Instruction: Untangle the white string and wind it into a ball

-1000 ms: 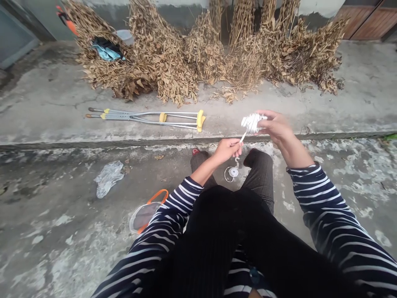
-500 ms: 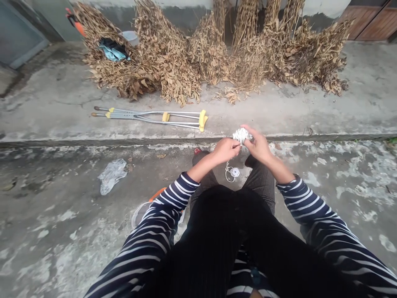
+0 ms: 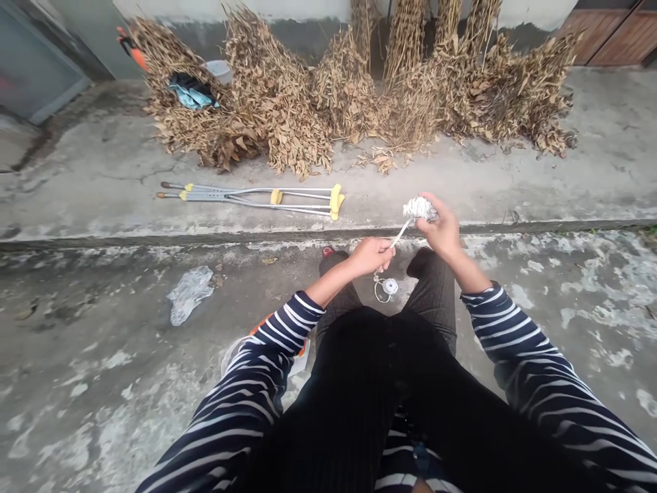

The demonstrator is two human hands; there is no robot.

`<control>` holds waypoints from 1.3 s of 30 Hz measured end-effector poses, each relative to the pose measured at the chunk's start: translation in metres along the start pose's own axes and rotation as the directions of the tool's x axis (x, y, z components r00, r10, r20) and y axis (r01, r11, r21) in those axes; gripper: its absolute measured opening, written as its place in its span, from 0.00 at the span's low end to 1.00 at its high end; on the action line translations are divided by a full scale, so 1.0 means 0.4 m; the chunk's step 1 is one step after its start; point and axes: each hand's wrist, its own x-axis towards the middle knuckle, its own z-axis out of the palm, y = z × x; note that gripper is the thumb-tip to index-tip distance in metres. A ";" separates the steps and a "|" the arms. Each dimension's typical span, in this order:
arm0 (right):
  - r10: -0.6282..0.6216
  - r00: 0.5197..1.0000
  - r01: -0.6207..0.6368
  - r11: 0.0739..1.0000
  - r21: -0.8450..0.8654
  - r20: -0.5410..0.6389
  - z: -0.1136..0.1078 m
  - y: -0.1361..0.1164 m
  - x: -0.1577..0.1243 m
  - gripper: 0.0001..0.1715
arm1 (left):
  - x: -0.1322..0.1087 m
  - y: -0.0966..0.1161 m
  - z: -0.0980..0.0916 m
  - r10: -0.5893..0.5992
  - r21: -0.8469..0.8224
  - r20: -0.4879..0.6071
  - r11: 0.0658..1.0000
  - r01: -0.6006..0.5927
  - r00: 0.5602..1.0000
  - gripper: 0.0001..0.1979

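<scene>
A bundle of white cord [image 3: 419, 208] is held in my right hand [image 3: 443, 231], its fingers wrapped round the right side. My left hand [image 3: 373, 255] is lower and to the left, closed on a length of white cord [image 3: 401, 233] that stretches straight up to the bundle. Below my left hand a white round spool [image 3: 390, 286] with a loop of cord lies between my feet, near the ground. The inside of both palms is hidden.
A pair of crutches [image 3: 251, 196] with yellow pads lies on the raised concrete step [image 3: 102, 205]. Dried plants [image 3: 292, 103] lean on the wall behind. A crumpled clear plastic bag [image 3: 189, 294] is on the ground at left, an orange-and-white object [image 3: 300, 359] beside my left arm.
My hands have moved apart. The right hand went up and right with the bundle; the left went slightly down, and a taut length of cord now shows between them.
</scene>
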 end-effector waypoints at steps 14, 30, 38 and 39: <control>-0.114 0.976 0.146 0.975 -0.169 0.184 0.029 0.045 0.006 0.33 | -0.023 0.064 -0.005 0.048 -0.495 0.244 0.865 0.082 0.969 0.08; 0.222 0.768 -0.554 0.701 0.449 0.601 -0.023 -0.056 -0.114 0.33 | 0.112 0.012 -0.122 -0.074 -0.206 0.028 0.975 0.079 0.997 0.12; 0.290 0.842 -0.522 0.652 0.551 0.454 -0.049 -0.094 -0.055 0.37 | 0.113 -0.071 -0.060 -0.022 -0.336 0.156 0.939 0.074 0.988 0.12; 0.288 0.851 -0.507 0.667 0.545 0.439 -0.056 -0.102 -0.043 0.34 | 0.116 -0.078 -0.055 -0.008 -0.365 0.160 0.929 0.067 0.987 0.13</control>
